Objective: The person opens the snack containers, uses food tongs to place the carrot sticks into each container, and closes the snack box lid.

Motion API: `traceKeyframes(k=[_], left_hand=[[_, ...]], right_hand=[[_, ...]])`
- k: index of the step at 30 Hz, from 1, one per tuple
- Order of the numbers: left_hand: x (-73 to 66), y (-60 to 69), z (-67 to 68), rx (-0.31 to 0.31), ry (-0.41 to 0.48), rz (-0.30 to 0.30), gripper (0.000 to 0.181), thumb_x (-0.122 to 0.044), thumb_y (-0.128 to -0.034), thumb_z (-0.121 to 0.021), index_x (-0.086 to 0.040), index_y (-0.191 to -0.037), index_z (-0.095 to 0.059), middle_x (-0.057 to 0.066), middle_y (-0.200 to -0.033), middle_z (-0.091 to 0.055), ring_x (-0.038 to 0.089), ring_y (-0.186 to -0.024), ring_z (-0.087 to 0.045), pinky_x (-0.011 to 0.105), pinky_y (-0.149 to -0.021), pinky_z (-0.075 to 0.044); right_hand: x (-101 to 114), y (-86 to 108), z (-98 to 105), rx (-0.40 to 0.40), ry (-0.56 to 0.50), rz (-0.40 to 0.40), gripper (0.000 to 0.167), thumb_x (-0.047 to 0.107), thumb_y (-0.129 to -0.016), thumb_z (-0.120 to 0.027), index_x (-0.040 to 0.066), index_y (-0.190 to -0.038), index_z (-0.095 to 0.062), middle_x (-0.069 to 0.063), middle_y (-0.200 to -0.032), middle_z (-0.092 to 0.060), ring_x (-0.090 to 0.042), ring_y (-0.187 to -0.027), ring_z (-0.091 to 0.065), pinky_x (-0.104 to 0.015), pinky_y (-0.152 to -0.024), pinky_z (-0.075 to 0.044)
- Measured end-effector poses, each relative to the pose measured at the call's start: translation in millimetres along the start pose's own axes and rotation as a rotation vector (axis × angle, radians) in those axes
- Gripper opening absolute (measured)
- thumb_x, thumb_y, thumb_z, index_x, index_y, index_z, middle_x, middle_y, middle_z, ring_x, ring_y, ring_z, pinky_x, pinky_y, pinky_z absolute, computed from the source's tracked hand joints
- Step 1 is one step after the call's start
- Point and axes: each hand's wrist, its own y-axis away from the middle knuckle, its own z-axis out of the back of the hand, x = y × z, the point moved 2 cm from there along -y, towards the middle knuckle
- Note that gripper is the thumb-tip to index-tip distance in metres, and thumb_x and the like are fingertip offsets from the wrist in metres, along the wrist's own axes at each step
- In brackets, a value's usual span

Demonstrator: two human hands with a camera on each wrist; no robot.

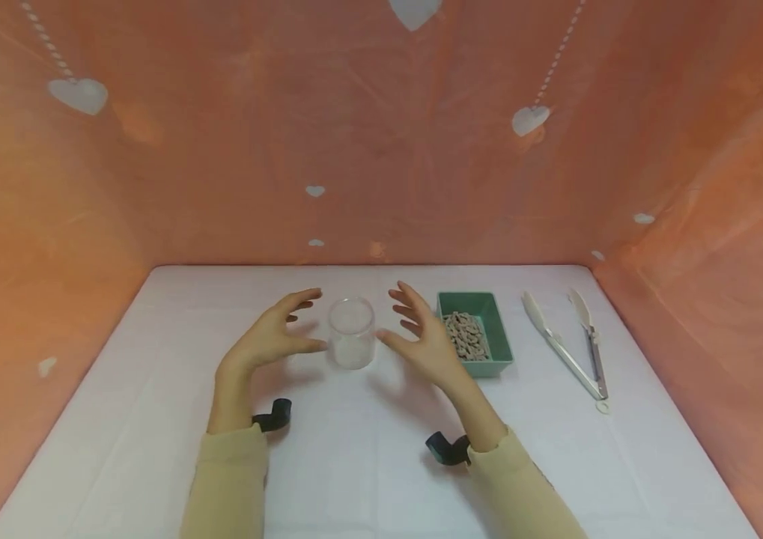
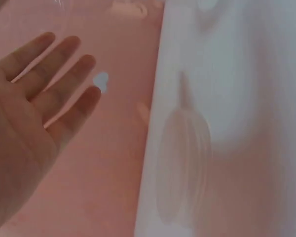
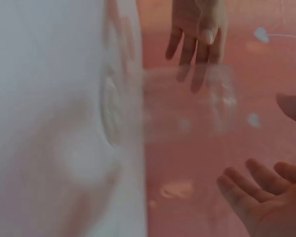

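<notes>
Flanking a clear jar (image 1: 353, 346) on the white surface (image 1: 347, 464), the left grip (image 1: 265, 340) and right grip (image 1: 425, 347) hung spread and empty, neither plainly nearer. The jar stood upright between them, its long axis vertical; whether either touched it was hard to tell.
</notes>
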Motion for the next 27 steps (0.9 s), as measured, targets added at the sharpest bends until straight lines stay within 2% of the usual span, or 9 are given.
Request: traceKeyframes(k=[5, 9, 11, 12, 17, 19, 21, 24, 27], left_hand=[[-13.5, -8.1, -15.7, 0.023, 0.018, -0.110, 0.102, -0.024, -0.0763, -0.095, -0.012, -0.160, -0.038, 0.006, -0.161, -0.043, 0.038, -0.146, -0.039, 0.057, -0.117, -0.037], [-17.0, -12.6, -24.0, 0.002, 0.015, -0.149, 0.099, -0.024, -0.0780, -0.094, -0.010, -0.160, -0.038, 0.010, -0.160, -0.045, 0.038, -0.144, -0.042, 0.056, -0.116, -0.038], [-17.3, -13.5, -26.2, -0.008, 0.012, -0.134, 0.097, -0.025, -0.0800, -0.092, -0.008, -0.159, -0.039, 0.012, -0.159, -0.046, 0.038, -0.143, -0.043, 0.058, -0.116, -0.038], [-17.3, -13.6, -27.0, -0.009, 0.011, -0.117, 0.096, -0.026, -0.0808, -0.091, -0.009, -0.159, -0.039, 0.013, -0.159, -0.046, 0.039, -0.143, -0.044, 0.059, -0.115, -0.038], [-16.5, -13.2, -30.4, -0.020, -0.014, -0.041, 0.090, -0.034, -0.0826, -0.089, -0.012, -0.157, -0.043, 0.012, -0.157, -0.048, 0.041, -0.138, -0.047, 0.063, -0.112, -0.040], [-16.7, -13.3, -31.9, -0.029, -0.014, -0.035, 0.088, -0.034, -0.0825, -0.089, -0.012, -0.156, -0.045, 0.011, -0.155, -0.049, 0.041, -0.135, -0.049, 0.062, -0.111, -0.042], [-16.2, -14.1, -33.5, -0.037, -0.011, -0.039, 0.085, -0.033, -0.0830, -0.089, -0.011, -0.154, -0.047, 0.011, -0.152, -0.051, 0.041, -0.134, -0.050, 0.061, -0.110, -0.042], [-16.5, -15.2, -35.1, -0.046, -0.002, -0.039, 0.082, -0.033, -0.0839, -0.088, -0.011, -0.152, -0.049, 0.011, -0.150, -0.053, 0.042, -0.133, -0.050, 0.060, -0.109, -0.043], [-16.2, -16.8, -36.2, -0.054, 0.002, -0.031, 0.079, -0.032, -0.0848, -0.087, -0.010, -0.151, -0.050, 0.010, -0.149, -0.054, 0.041, -0.131, -0.051, 0.059, -0.108, -0.044]], right_hand=[[11.1, 11.9, 44.1, -0.146, 0.075, 0.081, 0.080, 0.004, -0.092, -0.078, 0.003, -0.160, -0.035, -0.017, -0.153, -0.051, -0.038, -0.138, -0.053, -0.052, -0.112, -0.046], [5.8, 22.8, 82.5, -0.252, 0.155, 0.089, 0.076, 0.002, -0.095, -0.074, 0.004, -0.160, -0.036, -0.016, -0.154, -0.050, -0.035, -0.138, -0.052, -0.053, -0.113, -0.044], [0.8, 28.7, 101.1, -0.305, 0.203, 0.071, 0.073, 0.002, -0.096, -0.073, 0.003, -0.159, -0.037, -0.017, -0.154, -0.051, -0.035, -0.138, -0.052, -0.052, -0.113, -0.044], [-2.5, 31.7, 110.2, -0.330, 0.230, 0.059, 0.073, 0.002, -0.096, -0.073, 0.003, -0.159, -0.037, -0.017, -0.153, -0.051, -0.035, -0.138, -0.052, -0.047, -0.114, -0.044], [-23.1, 48.6, 154.7, -0.420, 0.389, -0.038, 0.070, 0.004, -0.096, -0.073, 0.000, -0.157, -0.039, -0.020, -0.150, -0.053, -0.038, -0.135, -0.053, -0.019, -0.109, -0.043], [-33.6, 56.8, 171.7, -0.428, 0.451, -0.093, 0.071, 0.007, -0.096, -0.072, -0.001, -0.157, -0.037, -0.023, -0.150, -0.052, -0.041, -0.135, -0.051, -0.025, -0.110, -0.045], [-44.5, 64.5, 188.1, -0.420, 0.512, -0.151, 0.072, 0.012, -0.098, -0.071, -0.002, -0.158, -0.035, -0.026, -0.150, -0.049, -0.045, -0.136, -0.049, -0.041, -0.113, -0.046], [-61.0, 73.3, 209.9, -0.386, 0.592, -0.221, 0.074, 0.017, -0.099, -0.069, -0.005, -0.158, -0.030, -0.032, -0.149, -0.045, -0.052, -0.134, -0.046, -0.066, -0.107, -0.042], [-76.2, 79.6, 225.8, -0.339, 0.642, -0.270, 0.077, 0.020, -0.098, -0.070, -0.009, -0.156, -0.029, -0.036, -0.145, -0.043, -0.056, -0.130, -0.045, -0.070, -0.102, -0.041]])
